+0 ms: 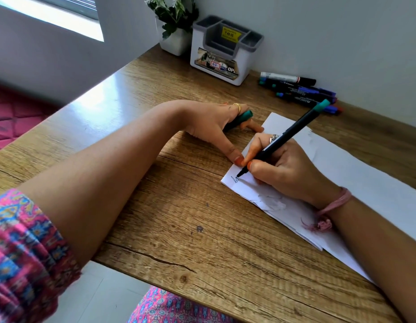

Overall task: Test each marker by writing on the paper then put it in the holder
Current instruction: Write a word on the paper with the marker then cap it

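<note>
Right hand (pixel 284 170) clamped on marker (pixel 288 134), tip down on near corner of paper (pixel 356 173), barrel slanting up and away toward holder (pixel 223 50). Left hand (pixel 214 122) rested on table (pixel 155 206), fingers (pixel 243 123) curled on cap (pixel 239 118), thumb touching paper edge. Holder stood beyond both hands, likely nearer the left; spare markers (pixel 300 89) lay right of it.
</note>
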